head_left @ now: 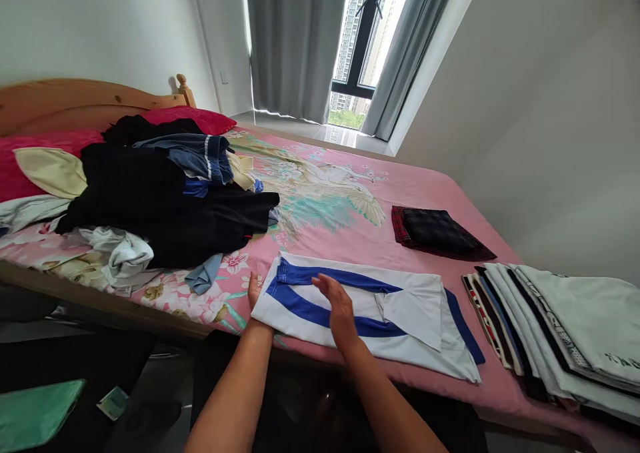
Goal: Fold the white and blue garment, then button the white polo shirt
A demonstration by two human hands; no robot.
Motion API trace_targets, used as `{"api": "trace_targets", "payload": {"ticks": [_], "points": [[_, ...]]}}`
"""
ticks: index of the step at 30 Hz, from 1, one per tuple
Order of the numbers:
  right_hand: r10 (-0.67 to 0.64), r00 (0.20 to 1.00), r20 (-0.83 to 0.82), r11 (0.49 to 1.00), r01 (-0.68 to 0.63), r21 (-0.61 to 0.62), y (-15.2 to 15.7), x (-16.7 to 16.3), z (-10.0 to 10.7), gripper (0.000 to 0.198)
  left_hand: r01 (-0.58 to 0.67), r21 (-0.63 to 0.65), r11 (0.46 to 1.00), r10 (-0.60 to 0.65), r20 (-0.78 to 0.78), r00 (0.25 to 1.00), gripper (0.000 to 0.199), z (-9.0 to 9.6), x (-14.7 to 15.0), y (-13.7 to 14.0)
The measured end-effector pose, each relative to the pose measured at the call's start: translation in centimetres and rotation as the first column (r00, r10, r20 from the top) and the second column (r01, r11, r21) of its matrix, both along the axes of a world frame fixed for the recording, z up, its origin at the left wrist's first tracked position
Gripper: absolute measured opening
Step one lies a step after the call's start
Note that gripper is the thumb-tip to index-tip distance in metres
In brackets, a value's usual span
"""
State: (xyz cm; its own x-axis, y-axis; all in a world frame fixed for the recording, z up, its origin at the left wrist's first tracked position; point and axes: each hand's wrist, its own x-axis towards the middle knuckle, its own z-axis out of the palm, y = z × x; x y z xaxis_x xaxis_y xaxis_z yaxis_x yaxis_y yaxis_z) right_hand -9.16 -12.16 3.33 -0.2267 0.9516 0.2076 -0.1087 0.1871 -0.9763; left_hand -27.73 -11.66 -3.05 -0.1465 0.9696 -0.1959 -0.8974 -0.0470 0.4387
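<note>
A white shirt with blue bands (320,338) lies folded into a long strip along the bed's near edge. At its left end, my left hand (256,299) is against the cloth, with the shirt's edge covering part of the palm. Its visible fingers look stretched out. My right hand (341,309) is over the middle of the shirt, fingers extended and nothing in them. Whether that hand touches the cloth is hard to tell. A white flap lies on the shirt's right half, and a blue part sticks out at the right end.
A heap of loose clothes, mostly black (165,206), covers the left of the bed. On the right are a stack of folded clothes (575,326) and a folded dark plaid garment (440,231). The pink floral bedsheet (340,239) lies beneath. A wooden headboard (90,96) stands far left.
</note>
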Motion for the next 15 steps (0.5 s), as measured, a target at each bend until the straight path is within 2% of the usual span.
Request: {"api": "trace_targets", "payload": {"ticks": [2,4,6,7,8,9,10,11,12,14,15], "points": [[-0.015,0.999,-0.034,0.996,0.012,-0.090,-3.0,4.2,-0.3,0.041,-0.014,-0.061,0.998,0.017,0.046,0.999,0.066,1.2,0.2,-0.1],[-0.052,0.999,0.011,0.986,0.053,-0.155,-5.7,7.9,-1.1,0.040,-0.012,-0.065,0.998,0.015,0.039,0.999,0.064,2.4,0.7,0.1],[-0.103,0.992,0.073,0.975,0.115,-0.191,-7.7,10.7,-2.1,0.040,-0.010,0.009,1.000,0.010,-0.095,0.995,0.064,3.4,1.7,0.7],[-0.129,0.987,0.100,0.969,0.147,-0.198,-8.5,11.7,-2.7,0.040,-0.003,0.049,0.999,0.016,-0.271,0.963,0.065,3.6,2.5,1.1],[-0.151,0.981,0.123,0.964,0.173,-0.201,-9.2,12.5,-3.2,0.040,0.017,0.079,0.997,0.025,-0.496,0.868,0.066,3.7,3.5,1.5],[-0.167,0.976,0.139,0.960,0.193,-0.201,-9.8,13.0,-3.7,0.040,0.044,0.090,0.995,0.033,-0.711,0.703,0.066,3.5,4.7,1.9],[-0.175,0.974,0.145,0.958,0.202,-0.202,-10.2,13.3,-4.2,0.039,0.071,0.078,0.994,0.031,-0.863,0.505,0.065,3.2,5.9,2.1],[-0.172,0.974,0.145,0.958,0.200,-0.206,-10.5,13.5,-4.6,0.039,0.087,0.054,0.995,0.021,-0.941,0.337,0.063,2.9,7.1,2.3],[-0.167,0.976,0.144,0.959,0.194,-0.208,-10.7,13.5,-4.8,0.039,0.100,0.032,0.994,0.010,-0.978,0.210,0.063,2.4,8.2,2.3],[-0.151,0.976,0.159,0.965,0.181,-0.191,-10.8,13.3,-4.8,0.038,0.134,-0.007,0.991,-0.006,-1.000,-0.009,0.065,1.8,9.9,2.0],[-0.150,0.972,0.179,0.969,0.180,-0.166,-10.5,13.1,-4.6,0.037,0.152,-0.039,0.988,-0.013,-0.985,-0.173,0.065,1.7,10.4,1.7]]}}
